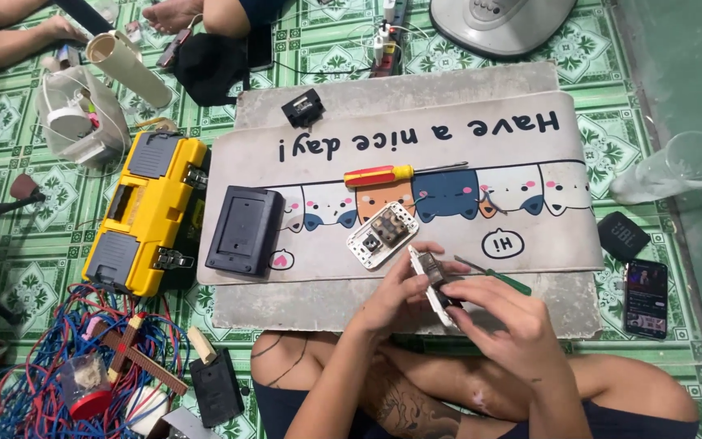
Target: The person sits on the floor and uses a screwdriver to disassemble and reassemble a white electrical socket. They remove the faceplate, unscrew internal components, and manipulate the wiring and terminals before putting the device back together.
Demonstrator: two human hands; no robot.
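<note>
**Both hands on one switch plate**

You sit on a green tiled floor with a printed mat ahead. Your left hand and right hand both close their fingers around one white switch plate. Just beyond your fingers: one second switch plate, two screwdrivers, one black box.

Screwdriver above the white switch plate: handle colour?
Red with a yellow end, screwdriver, head view.

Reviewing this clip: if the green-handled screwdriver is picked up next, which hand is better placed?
Probably the right hand. The green-handled screwdriver lies just beyond its fingers on the mat, while the left hand sits farther off, cradling the white switch module that both hands grip.
</note>
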